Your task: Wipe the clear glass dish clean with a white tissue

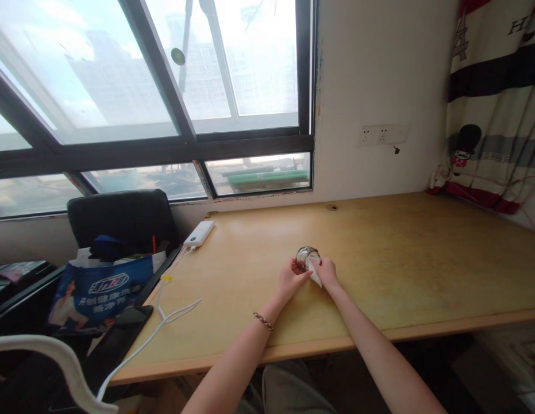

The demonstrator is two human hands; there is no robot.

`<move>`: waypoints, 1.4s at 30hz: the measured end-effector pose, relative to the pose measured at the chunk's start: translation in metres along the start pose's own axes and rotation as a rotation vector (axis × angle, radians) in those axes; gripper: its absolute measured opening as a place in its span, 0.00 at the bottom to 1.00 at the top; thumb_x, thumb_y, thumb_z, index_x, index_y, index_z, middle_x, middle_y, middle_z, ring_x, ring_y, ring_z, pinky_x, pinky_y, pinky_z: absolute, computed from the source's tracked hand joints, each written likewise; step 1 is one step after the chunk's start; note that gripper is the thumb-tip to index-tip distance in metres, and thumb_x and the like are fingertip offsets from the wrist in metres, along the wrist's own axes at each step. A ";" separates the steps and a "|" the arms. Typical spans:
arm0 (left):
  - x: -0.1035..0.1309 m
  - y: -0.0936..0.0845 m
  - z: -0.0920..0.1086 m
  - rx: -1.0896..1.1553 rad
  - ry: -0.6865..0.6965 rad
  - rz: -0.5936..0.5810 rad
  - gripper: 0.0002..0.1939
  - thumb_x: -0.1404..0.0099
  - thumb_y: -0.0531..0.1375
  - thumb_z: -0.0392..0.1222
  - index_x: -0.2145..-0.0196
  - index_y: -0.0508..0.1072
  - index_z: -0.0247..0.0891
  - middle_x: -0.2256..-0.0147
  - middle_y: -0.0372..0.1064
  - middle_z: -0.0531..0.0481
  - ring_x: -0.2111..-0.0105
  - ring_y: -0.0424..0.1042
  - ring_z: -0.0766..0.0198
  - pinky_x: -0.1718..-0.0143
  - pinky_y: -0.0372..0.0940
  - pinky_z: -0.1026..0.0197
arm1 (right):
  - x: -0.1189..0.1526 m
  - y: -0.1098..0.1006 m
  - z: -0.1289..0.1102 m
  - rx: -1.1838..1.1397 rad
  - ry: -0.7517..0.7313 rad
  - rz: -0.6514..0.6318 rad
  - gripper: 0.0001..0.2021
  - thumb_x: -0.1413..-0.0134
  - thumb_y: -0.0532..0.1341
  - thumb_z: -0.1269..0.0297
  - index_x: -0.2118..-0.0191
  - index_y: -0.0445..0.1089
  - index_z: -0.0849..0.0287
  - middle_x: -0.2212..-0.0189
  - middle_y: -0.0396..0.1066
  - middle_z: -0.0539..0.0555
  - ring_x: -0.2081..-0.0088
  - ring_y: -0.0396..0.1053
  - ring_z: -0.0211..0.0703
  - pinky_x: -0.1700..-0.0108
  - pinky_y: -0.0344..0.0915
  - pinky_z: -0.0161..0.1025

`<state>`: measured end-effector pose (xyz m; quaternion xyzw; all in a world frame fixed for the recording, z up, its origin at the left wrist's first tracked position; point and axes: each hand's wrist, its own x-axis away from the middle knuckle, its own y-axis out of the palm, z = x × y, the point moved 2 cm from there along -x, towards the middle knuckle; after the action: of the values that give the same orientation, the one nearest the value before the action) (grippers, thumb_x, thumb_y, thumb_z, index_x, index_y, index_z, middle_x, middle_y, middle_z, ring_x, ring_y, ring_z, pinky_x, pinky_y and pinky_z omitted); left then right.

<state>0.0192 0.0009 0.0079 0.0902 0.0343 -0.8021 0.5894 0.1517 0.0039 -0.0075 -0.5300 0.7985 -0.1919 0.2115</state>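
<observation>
Over the middle of the wooden table, my two hands meet at a small round shiny vessel, brownish and see-through like glass. My left hand is closed around its left side, thumb reaching across the near side. A white piece of tissue lies against the vessel's near right side, its pointed corner hanging down. My right hand pinches this tissue and presses it to the vessel. The fingers partly hide both things, and whether the vessel touches the table I cannot tell.
A white power bank with a white cable lies along the left of the table. Beyond that edge are a blue bag, a black chair and a dark phone. Window and wall stand behind.
</observation>
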 end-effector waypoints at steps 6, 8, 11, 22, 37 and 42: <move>0.003 0.003 0.006 -0.004 0.001 -0.052 0.19 0.57 0.65 0.42 0.68 0.63 0.32 0.69 0.69 0.46 0.67 0.70 0.60 0.64 0.65 0.59 | 0.010 -0.013 -0.011 0.292 -0.177 0.158 0.24 0.46 0.43 0.52 0.75 0.68 0.63 0.78 0.70 0.60 0.76 0.66 0.41 0.74 0.53 0.34; 0.003 0.002 0.007 0.003 -0.009 -0.032 0.19 0.56 0.64 0.43 0.69 0.63 0.33 0.71 0.69 0.48 0.70 0.70 0.61 0.67 0.66 0.59 | 0.014 -0.016 -0.016 0.287 -0.235 0.166 0.23 0.45 0.42 0.53 0.72 0.68 0.63 0.78 0.70 0.59 0.76 0.66 0.41 0.74 0.53 0.33; 0.004 0.000 0.008 -0.006 -0.058 0.004 0.18 0.54 0.62 0.47 0.69 0.63 0.33 0.75 0.67 0.50 0.76 0.70 0.64 0.74 0.67 0.61 | 0.017 -0.019 -0.020 0.202 -0.331 0.152 0.21 0.44 0.42 0.56 0.66 0.67 0.63 0.76 0.70 0.57 0.75 0.66 0.39 0.72 0.55 0.32; 0.011 -0.003 0.016 -0.287 0.014 0.070 0.16 0.55 0.61 0.50 0.73 0.65 0.34 0.81 0.63 0.55 0.84 0.62 0.72 0.85 0.56 0.70 | 0.003 -0.009 -0.005 0.026 -0.213 -0.043 0.13 0.55 0.55 0.56 0.72 0.69 0.61 0.77 0.70 0.53 0.75 0.64 0.38 0.74 0.54 0.31; 0.005 -0.016 0.016 -0.118 -0.011 0.185 0.15 0.50 0.57 0.50 0.79 0.62 0.35 0.84 0.57 0.57 0.85 0.57 0.73 0.85 0.51 0.70 | 0.013 -0.005 -0.018 0.008 -0.296 -0.185 0.14 0.55 0.54 0.55 0.75 0.68 0.62 0.80 0.68 0.51 0.78 0.62 0.35 0.76 0.53 0.29; 0.003 -0.013 0.014 -0.165 -0.010 0.138 0.16 0.50 0.58 0.52 0.80 0.64 0.35 0.84 0.59 0.56 0.82 0.60 0.71 0.82 0.54 0.69 | 0.007 0.000 -0.008 0.129 -0.208 -0.102 0.16 0.53 0.51 0.56 0.77 0.68 0.63 0.81 0.69 0.54 0.78 0.62 0.37 0.75 0.54 0.32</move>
<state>0.0047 -0.0001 0.0207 0.0396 0.0911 -0.7545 0.6488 0.1449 -0.0016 -0.0020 -0.5721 0.7303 -0.1974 0.3168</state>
